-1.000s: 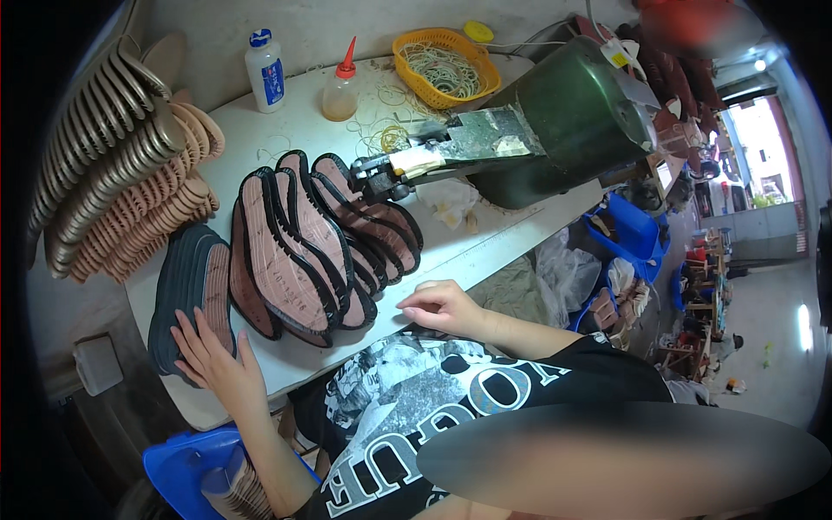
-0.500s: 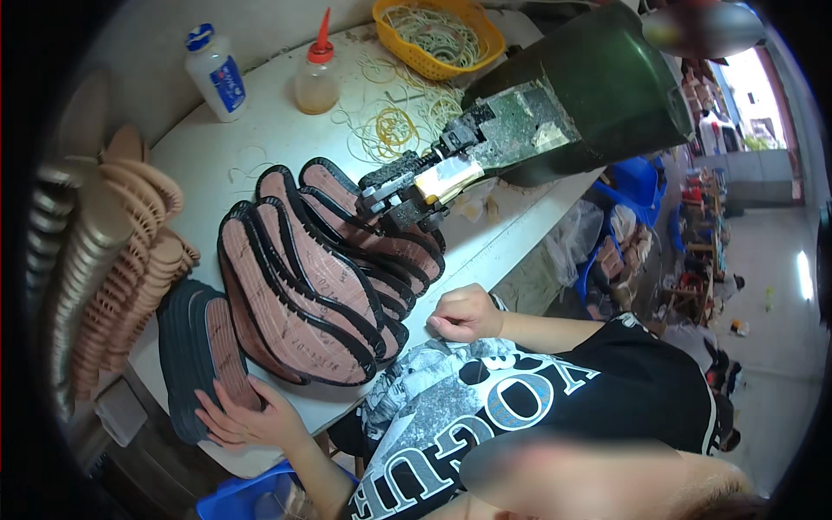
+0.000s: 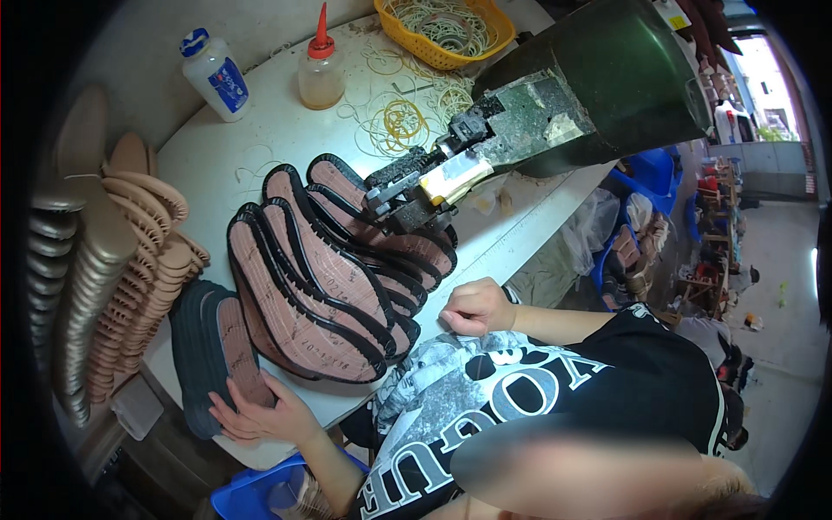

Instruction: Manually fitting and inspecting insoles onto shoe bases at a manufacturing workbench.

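"Right hand (image 3: pixel 478 307) has curled tighter since a second ago: a narrow fist now, mid-frame."
"On what surface?"
"Just beside the white table (image 3: pixel 277 130); a bright opening (image 3: pixel 770 82) lights the room, upper right."
"And the left hand (image 3: pixel 273 418)?"
"Wide, fingers resting on the dark insole stack (image 3: pixel 201 360), lower left."
"Its direction?"
"Long axis nearly vertical, lower end angled slightly rightward."

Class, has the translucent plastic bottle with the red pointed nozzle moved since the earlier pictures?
No, the red-nozzled bottle keeps its place between the blue-capped white plastic bottle and the yellow plastic basket.
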A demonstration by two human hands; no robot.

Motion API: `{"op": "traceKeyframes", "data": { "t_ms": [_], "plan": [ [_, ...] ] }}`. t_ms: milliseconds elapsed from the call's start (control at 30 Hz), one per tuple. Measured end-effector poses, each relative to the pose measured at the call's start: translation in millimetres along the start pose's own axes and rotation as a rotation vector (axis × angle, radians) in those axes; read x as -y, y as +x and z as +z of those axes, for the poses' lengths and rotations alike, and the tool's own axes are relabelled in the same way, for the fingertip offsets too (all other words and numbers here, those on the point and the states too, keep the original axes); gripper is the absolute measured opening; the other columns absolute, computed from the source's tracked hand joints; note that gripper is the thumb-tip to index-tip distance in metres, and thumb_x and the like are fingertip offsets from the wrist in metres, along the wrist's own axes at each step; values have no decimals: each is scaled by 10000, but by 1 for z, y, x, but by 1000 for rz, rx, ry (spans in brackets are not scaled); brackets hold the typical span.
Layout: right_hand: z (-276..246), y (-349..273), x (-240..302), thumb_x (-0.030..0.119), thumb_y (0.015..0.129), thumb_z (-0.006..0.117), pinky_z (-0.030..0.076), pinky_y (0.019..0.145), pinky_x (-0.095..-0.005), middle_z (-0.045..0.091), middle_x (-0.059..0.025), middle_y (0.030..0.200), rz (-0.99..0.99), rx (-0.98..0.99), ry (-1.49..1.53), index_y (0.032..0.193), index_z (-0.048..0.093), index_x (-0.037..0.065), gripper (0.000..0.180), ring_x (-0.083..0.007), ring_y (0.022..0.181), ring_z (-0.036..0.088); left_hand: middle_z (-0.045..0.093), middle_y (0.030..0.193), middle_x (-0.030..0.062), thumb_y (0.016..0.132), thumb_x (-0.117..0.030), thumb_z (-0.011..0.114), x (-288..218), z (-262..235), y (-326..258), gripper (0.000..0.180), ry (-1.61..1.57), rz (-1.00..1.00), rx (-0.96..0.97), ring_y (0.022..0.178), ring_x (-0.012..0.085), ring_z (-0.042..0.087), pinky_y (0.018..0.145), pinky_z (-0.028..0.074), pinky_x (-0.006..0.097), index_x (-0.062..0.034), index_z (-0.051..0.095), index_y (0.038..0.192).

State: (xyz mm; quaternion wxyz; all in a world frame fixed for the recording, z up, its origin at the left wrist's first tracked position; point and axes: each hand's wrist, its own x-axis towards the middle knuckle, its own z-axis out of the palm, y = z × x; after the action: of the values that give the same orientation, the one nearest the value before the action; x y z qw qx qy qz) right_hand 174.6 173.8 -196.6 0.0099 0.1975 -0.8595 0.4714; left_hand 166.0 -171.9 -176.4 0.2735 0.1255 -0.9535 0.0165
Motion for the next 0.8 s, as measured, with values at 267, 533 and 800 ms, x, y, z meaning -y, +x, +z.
{"op": "traceKeyframes", "data": {
  "t_ms": [267,533,800],
  "plan": [
    [-6,2,3,91,771,645,413,466,-341,540,-84,582,23,35,88,675,633,29,115,-235,492,533,338,1403,172,761,-217,703,-3,-21,3,466,-188,-86,-14,1323,346,261,1046,161,540,-105,577,1195],
    [-27,13,21,117,851,615,449,603,-249,644,-64,727,309,252,410,818,674,-20,153,-97,660,569,499,1190,114,666,-195,772,-2,-79,38,535,-297,-189,-196,1127,330,435,991,282,487,-87,559,1144],
    [-50,61,112,161,843,651,450,834,-293,569,-67,1086,-7,366,689,1281,475,52,484,-140,979,551,392,1197,135,688,-199,822,-76,-116,30,903,-1431,-273,151,1119,218,432,989,336,337,13,251,1355]
  ]
}}
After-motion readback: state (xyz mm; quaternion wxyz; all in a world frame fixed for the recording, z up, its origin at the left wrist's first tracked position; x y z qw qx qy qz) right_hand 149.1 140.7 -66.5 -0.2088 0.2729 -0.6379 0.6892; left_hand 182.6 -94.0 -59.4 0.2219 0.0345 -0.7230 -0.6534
